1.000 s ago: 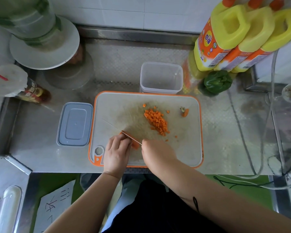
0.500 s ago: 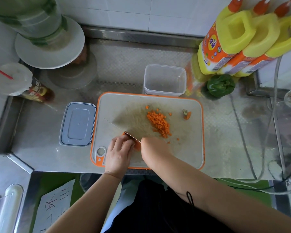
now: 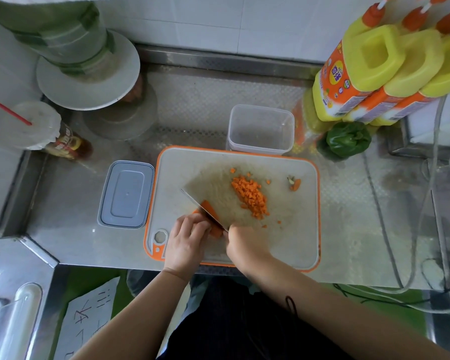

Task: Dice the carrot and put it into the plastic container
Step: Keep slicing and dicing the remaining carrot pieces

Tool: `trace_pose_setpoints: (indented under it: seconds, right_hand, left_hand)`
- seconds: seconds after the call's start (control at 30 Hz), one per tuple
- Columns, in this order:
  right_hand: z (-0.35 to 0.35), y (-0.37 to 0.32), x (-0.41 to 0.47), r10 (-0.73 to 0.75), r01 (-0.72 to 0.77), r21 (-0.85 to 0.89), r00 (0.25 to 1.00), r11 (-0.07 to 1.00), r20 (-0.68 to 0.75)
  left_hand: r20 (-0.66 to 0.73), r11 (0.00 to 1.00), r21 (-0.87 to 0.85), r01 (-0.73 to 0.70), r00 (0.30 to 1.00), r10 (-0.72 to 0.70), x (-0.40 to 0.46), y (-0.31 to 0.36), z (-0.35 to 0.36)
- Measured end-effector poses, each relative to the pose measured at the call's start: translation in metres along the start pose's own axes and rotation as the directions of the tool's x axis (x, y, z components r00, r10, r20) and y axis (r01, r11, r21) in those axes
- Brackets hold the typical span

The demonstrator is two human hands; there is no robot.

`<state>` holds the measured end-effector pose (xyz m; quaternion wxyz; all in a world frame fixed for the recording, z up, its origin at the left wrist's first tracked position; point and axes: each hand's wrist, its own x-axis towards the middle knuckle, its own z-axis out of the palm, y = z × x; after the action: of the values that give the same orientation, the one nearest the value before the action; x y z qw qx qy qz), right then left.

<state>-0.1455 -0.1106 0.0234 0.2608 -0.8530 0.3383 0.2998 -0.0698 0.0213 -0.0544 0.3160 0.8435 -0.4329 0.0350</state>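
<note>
Carrot strips (image 3: 210,213) lie under your left hand (image 3: 186,239), whose curled fingers (image 3: 196,224) pin them to the orange-rimmed cutting board (image 3: 291,245). Your right hand (image 3: 244,245) grips the knife (image 3: 203,207), its blade across the strips. Beyond your fingers sits a diced carrot pile (image 3: 251,196). Past it, on the steel tabletop (image 3: 348,216), the plastic container (image 3: 261,129) holds no carrot; its lid (image 3: 126,194) lies beside your left hand. Yellow bottles (image 3: 369,74) carry labels too small to read.

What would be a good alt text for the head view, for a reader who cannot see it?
On an orange-rimmed cutting board, the right hand cuts carrot strips with a knife while the left hand steadies them. Diced carrot lies beside; the plastic container behind is empty.
</note>
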Motion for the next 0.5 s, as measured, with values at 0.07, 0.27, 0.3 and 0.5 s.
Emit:
trace_pose_setpoints:
  seconds: [0.07,0.27,0.3,0.5]
  right_hand:
    - [0.002,0.002,0.002,-0.007,0.006,0.016,1.000,1.000,0.003]
    - [-0.015,0.016,0.004,-0.069,0.073,0.094,0.997,0.993,-0.046]
    - [-0.017,0.017,0.002,-0.070,0.079,0.108,0.994,0.991,-0.077]
    - [-0.013,0.016,-0.020,-0.147,0.155,0.032,0.974,0.987,-0.171]
  left_hand:
    - [0.004,1.000,0.002,-0.011,1.000,0.011,0.001,0.000,-0.001]
    - [-0.003,0.999,0.010,-0.048,0.999,0.048,0.002,0.001,-0.005]
    - [0.002,0.999,0.011,-0.050,0.999,0.050,0.003,0.002,-0.006]
    - [0.046,0.993,0.105,-0.062,0.997,0.057,0.001,0.002,-0.007]
